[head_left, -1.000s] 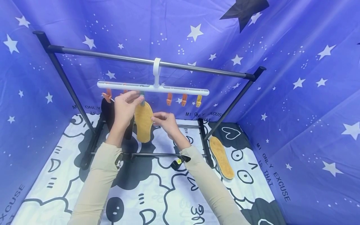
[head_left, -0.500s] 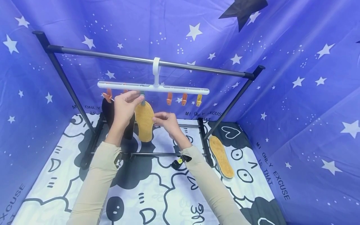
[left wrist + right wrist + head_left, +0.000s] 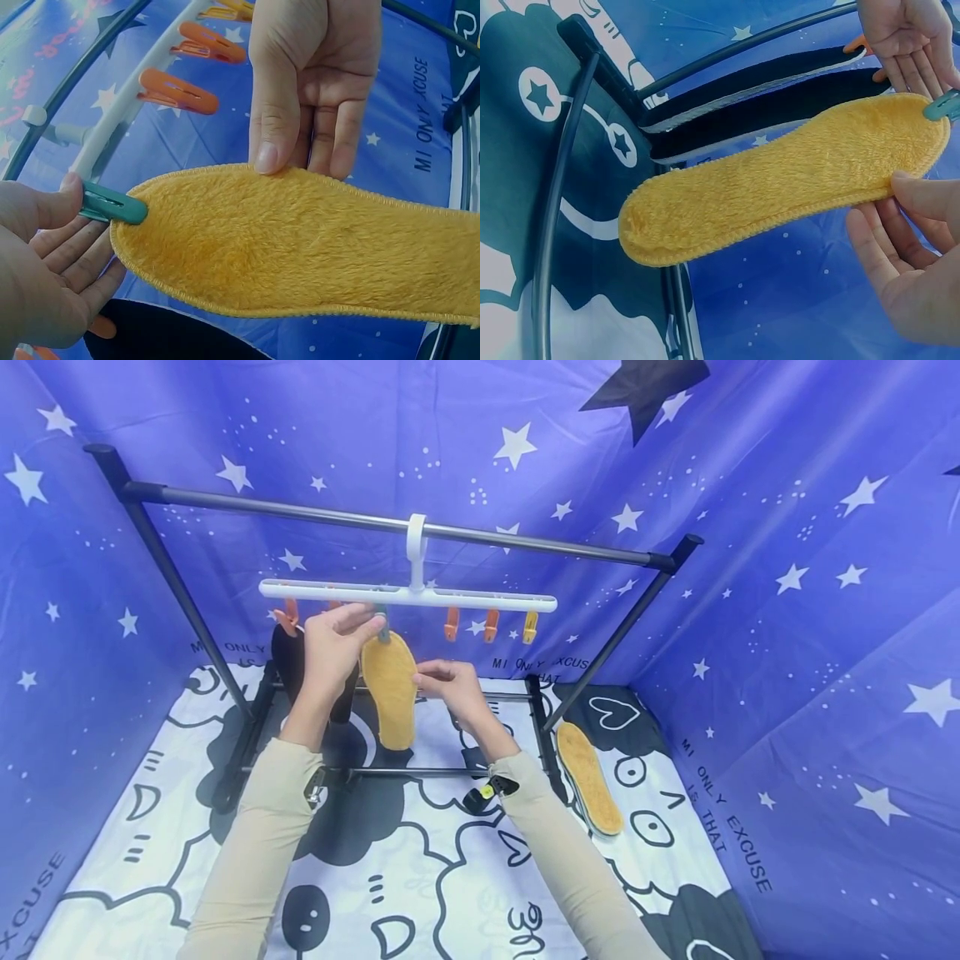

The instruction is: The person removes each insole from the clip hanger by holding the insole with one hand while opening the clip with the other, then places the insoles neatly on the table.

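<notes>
A fuzzy yellow insole (image 3: 392,693) hangs at the white clip hanger (image 3: 480,599), its upper end at a green clip (image 3: 116,204). With thumb and fingers, my left hand (image 3: 333,647) pinches the clip's handle end. My right hand (image 3: 452,687) pinches the insole's right edge between thumb and fingers, as the right wrist view (image 3: 922,262) also shows. Two dark insoles (image 3: 757,112) hang beside it to the left, partly hidden behind my left hand in the head view. Another yellow insole (image 3: 591,777) lies on the patterned cloth at the right.
The hanger hooks over the top bar of a dark metal rack (image 3: 300,510). Orange clips (image 3: 491,625) and a yellow clip (image 3: 530,627) hang along its right half. A blue star-print curtain (image 3: 750,568) surrounds the black-and-white cloth (image 3: 465,893).
My right hand has moved slightly right and drawn the hanging insole's lower end the same way. My left hand stays at the green clip.
</notes>
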A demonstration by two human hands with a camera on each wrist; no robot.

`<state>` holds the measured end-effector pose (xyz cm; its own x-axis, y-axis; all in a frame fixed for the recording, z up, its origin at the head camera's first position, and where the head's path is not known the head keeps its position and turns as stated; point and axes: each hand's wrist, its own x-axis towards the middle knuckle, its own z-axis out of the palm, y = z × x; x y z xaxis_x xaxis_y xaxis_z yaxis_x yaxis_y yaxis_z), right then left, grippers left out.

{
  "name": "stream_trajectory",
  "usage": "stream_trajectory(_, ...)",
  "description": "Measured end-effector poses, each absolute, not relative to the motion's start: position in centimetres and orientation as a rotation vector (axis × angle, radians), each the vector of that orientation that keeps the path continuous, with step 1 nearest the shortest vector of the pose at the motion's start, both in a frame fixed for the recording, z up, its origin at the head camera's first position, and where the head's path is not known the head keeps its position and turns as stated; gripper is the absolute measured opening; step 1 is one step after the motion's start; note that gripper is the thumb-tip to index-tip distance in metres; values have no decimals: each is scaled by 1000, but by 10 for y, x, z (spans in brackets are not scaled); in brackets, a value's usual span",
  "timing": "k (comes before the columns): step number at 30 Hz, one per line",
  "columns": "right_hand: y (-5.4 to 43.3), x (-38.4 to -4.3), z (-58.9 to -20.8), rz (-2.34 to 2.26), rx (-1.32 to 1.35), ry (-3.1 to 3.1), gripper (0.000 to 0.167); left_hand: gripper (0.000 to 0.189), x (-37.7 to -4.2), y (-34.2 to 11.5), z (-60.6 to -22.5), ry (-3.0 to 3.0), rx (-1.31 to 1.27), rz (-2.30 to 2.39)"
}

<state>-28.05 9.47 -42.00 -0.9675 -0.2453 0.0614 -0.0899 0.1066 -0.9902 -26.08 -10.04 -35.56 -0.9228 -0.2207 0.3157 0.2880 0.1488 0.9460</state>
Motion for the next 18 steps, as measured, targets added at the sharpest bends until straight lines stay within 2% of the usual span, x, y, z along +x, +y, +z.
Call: stream_trajectory(18, 93, -286, -427, -2054, -274, 2101, 26, 36, -258, -95, -358, -1995, -120, -1893)
